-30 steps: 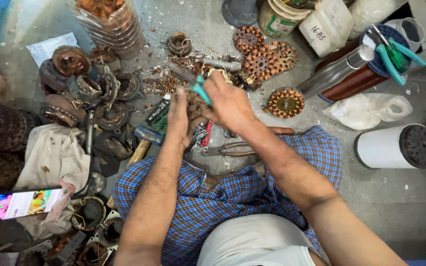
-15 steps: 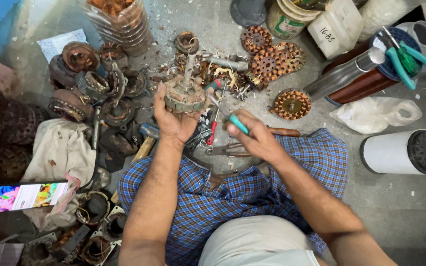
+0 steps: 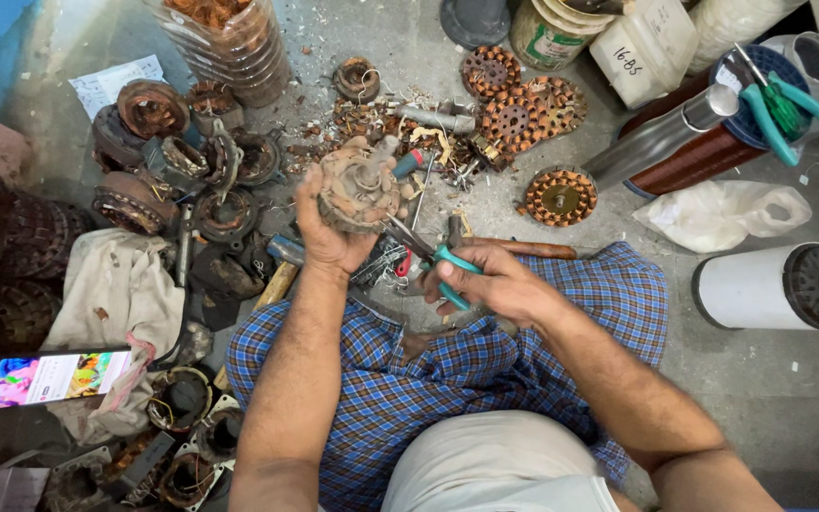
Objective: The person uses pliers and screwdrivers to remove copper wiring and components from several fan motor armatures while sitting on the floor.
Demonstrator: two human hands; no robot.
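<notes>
My left hand [image 3: 329,232] grips a round, rusty motor stator [image 3: 360,185] with copper windings, holding it above the floor in front of my knees. My right hand [image 3: 490,280] is closed on teal-handled pliers [image 3: 433,258], whose metal jaws point up-left toward the lower edge of the stator. I sit cross-legged in a blue checked cloth [image 3: 447,370]. Screwdrivers and small tools [image 3: 400,256] lie on the floor under my hands.
Heaps of old stators and motor shells [image 3: 177,175] lie left. Round copper-wound cores [image 3: 523,109] lie ahead, one core [image 3: 561,196] nearer. A lit phone [image 3: 54,377] rests on a cloth bag. A white cylinder [image 3: 774,286], plastic bag [image 3: 722,213], wire spool and green pliers [image 3: 779,100] stand right.
My right hand has pulled back from the stator toward my lap, carrying the teal pliers. My left hand has lifted and turned the stator so its face shows.
</notes>
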